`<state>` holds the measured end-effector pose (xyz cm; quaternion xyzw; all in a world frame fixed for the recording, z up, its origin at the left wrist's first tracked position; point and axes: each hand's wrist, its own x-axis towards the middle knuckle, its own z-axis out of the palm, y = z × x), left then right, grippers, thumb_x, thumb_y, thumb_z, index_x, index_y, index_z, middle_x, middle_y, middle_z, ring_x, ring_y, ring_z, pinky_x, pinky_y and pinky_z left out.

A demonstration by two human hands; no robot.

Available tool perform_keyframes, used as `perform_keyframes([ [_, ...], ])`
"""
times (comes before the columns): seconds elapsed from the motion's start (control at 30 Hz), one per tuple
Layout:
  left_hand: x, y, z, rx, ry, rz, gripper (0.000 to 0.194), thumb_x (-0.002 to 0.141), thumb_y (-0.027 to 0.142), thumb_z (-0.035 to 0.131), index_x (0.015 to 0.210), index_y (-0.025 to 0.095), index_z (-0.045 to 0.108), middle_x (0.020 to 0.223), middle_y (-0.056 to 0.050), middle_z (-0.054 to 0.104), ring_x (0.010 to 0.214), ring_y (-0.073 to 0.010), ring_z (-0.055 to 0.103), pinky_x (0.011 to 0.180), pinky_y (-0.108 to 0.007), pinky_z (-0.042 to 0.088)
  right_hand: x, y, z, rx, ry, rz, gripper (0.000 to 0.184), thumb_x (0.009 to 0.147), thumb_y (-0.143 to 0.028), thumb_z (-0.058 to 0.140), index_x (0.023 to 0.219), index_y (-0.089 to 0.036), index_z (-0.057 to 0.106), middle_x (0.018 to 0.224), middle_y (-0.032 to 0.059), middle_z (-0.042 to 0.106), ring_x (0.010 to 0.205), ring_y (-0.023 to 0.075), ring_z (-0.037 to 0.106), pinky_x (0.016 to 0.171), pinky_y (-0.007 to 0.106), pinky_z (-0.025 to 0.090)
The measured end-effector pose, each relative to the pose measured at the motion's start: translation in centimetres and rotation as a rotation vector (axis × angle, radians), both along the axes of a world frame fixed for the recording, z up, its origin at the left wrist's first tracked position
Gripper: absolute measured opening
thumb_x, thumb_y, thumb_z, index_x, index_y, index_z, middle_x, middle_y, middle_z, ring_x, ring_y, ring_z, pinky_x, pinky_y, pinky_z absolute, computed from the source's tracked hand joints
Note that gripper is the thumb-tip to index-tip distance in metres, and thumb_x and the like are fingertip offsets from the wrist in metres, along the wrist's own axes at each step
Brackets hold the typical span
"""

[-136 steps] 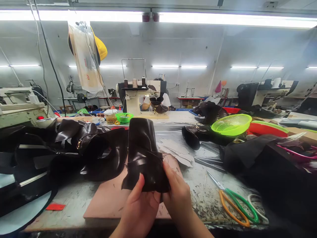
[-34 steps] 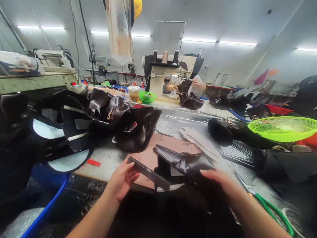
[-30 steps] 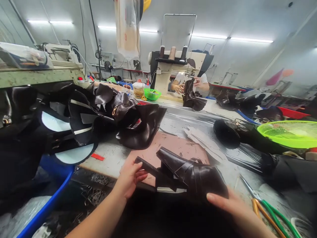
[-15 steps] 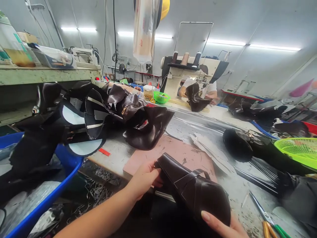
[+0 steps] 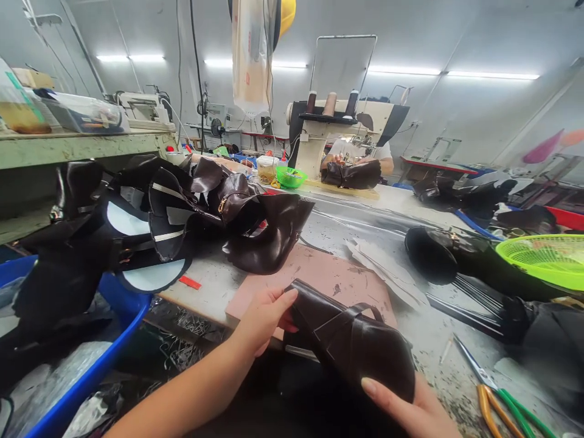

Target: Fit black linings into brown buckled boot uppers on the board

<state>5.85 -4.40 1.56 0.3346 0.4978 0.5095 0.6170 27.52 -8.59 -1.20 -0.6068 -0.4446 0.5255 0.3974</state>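
Between my hands is a dark brown leather boot upper [image 5: 360,340] with a strap across it, held tilted over the near table edge. My left hand [image 5: 269,313] pinches its upper left end, thumb on top and fingers underneath. At the rounded lower right end, my right hand [image 5: 404,404] grips with the thumb on the leather; its other fingers are mostly hidden. Just beyond the upper lies a pink board [image 5: 314,274] on the table. To the right rest scissors [image 5: 486,380] with orange and green handles.
Several more boot uppers [image 5: 269,237] are heaped at the left, beside a blue tub [image 5: 132,322]. Black strips [image 5: 469,313] and a green basket [image 5: 542,255] lie at the right. Across the table, a person works at a sewing machine [image 5: 314,143].
My left thumb has shifted up onto the top edge of the upper. The view has turned slightly right. The co-worker's boot upper has been lowered and turned flatter at the sewing machine.
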Motion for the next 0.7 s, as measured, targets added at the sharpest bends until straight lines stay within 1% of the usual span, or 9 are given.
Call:
perform_keyframes([
  [0.1, 0.3, 0.4, -0.1, 0.002, -0.033, 0.023, 0.026, 0.063, 0.038, 0.067, 0.066, 0.013, 0.063, 0.055, -0.002, 0.062, 0.047, -0.0114, 0.055, 0.043, -0.02, 0.043, -0.3, 0.2, 1.1, 0.053, 0.003, 0.091, 0.042, 0.056, -0.049, 0.069, 0.085, -0.018, 0.069, 0.091, 0.0097, 0.07, 0.088, 0.0314, 0.062, 0.075, 0.038, 0.05],
  [0.17, 0.5, 0.7, -0.3, -0.003, -0.079, 0.042, 0.024, 0.065, 0.036, 0.066, 0.067, 0.012, 0.063, 0.056, -0.002, 0.063, 0.049, -0.0121, 0.056, 0.044, -0.019, 0.043, -0.3, 0.5, 1.3, 0.103, -0.016, 0.137, 0.038, 0.057, -0.048, 0.069, 0.079, -0.018, 0.07, 0.082, 0.0081, 0.071, 0.083, 0.0298, 0.063, 0.075, 0.037, 0.05],
  [0.27, 1.0, 1.1, -0.7, -0.016, -0.161, 0.083, 0.019, 0.069, 0.031, 0.064, 0.07, 0.012, 0.063, 0.057, -0.002, 0.063, 0.049, -0.0108, 0.056, 0.043, -0.018, 0.044, 0.0, 0.9, 0.9, 0.164, -0.045, 0.14, 0.032, 0.059, -0.047, 0.069, 0.071, -0.018, 0.069, 0.072, 0.0052, 0.07, 0.08, 0.028, 0.063, 0.076, 0.037, 0.05],
  [0.33, 1.3, 1.3, -0.9, -0.045, -0.215, 0.123, 0.014, 0.071, 0.026, 0.062, 0.071, 0.013, 0.062, 0.057, -0.001, 0.063, 0.048, -0.0094, 0.056, 0.042, -0.017, 0.044, 0.4, 1.1, 0.6, 0.185, -0.035, 0.142, 0.031, 0.062, -0.047, 0.067, 0.072, -0.018, 0.068, 0.074, 0.0046, 0.07, 0.08, 0.0274, 0.064, 0.075, 0.037, 0.05],
  [0.4, 1.6, 1.5, -1.0, -0.075, -0.246, 0.156, 0.011, 0.072, 0.025, 0.062, 0.073, 0.014, 0.061, 0.059, 0.001, 0.063, 0.048, -0.0085, 0.056, 0.04, -0.016, 0.044, 0.7, 1.3, 0.3, 0.2, -0.026, 0.182, 0.031, 0.065, -0.045, 0.066, 0.078, -0.018, 0.068, 0.079, 0.0051, 0.07, 0.08, 0.027, 0.064, 0.073, 0.036, 0.051],
  [0.47, 1.8, 1.5, -1.2, -0.099, -0.212, 0.113, 0.012, 0.07, 0.025, 0.065, 0.075, 0.015, 0.062, 0.061, 0.001, 0.064, 0.047, -0.0083, 0.057, 0.041, -0.016, 0.045, 0.8, 1.5, 0.2, 0.22, -0.022, 0.211, 0.032, 0.067, -0.043, 0.066, 0.085, -0.017, 0.068, 0.083, 0.0062, 0.07, 0.081, 0.0269, 0.064, 0.072, 0.036, 0.051],
  [0.53, 1.9, 1.4, -1.5, -0.106, -0.128, -0.001, 0.017, 0.065, 0.024, 0.07, 0.076, 0.013, 0.063, 0.062, -0.001, 0.066, 0.047, -0.0085, 0.057, 0.043, -0.016, 0.047, 0.9, 1.5, 0.1, 0.239, -0.006, 0.213, 0.033, 0.068, -0.042, 0.066, 0.09, -0.017, 0.068, 0.087, 0.0073, 0.07, 0.083, 0.0268, 0.063, 0.074, 0.036, 0.05],
  [0.6, 2.0, 1.3, -1.8, -0.076, -0.066, -0.096, 0.021, 0.061, 0.024, 0.073, 0.075, 0.011, 0.063, 0.063, -0.003, 0.067, 0.048, -0.0094, 0.059, 0.045, -0.016, 0.047, 0.9, 1.4, 0.1, 0.244, 0.025, 0.194, 0.033, 0.069, -0.041, 0.066, 0.092, -0.017, 0.067, 0.09, 0.0075, 0.07, 0.085, 0.0263, 0.063, 0.077, 0.036, 0.049],
  [0.7, 2.4, 1.2, -2.3, -0.008, -0.062, -0.102, 0.024, 0.06, 0.027, 0.073, 0.074, 0.011, 0.064, 0.061, -0.004, 0.067, 0.054, -0.0114, 0.061, 0.046, -0.016, 0.047, 0.9, 1.5, -0.1, 0.224, 0.057, 0.192, 0.035, 0.069, -0.042, 0.065, 0.093, -0.016, 0.067, 0.091, 0.0074, 0.069, 0.087, 0.0263, 0.062, 0.079, 0.036, 0.048],
])
